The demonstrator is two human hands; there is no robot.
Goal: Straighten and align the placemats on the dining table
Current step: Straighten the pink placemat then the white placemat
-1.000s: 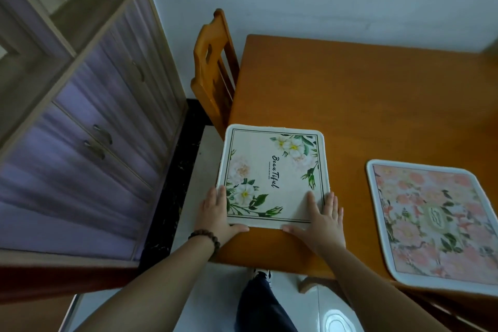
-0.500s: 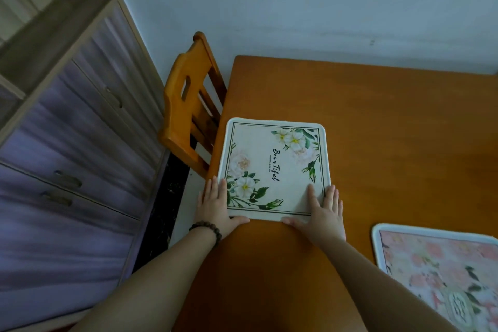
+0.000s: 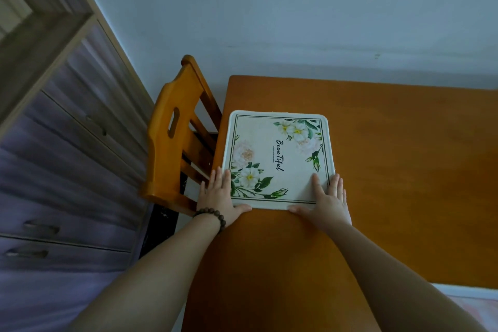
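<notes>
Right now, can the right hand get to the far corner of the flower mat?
Probably yes: the right hand rests flat on the flower mat, and nothing lies on the table between it and that corner.

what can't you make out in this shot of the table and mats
Head view only:
- Second placemat: cut off by the bottom right frame edge, so its alignment is unknown.
- White floral placemat: both near corners are covered by the left hand and right hand.
- Small print beside the script lettering: too small to read.
- Table: right side runs out of frame.
</notes>
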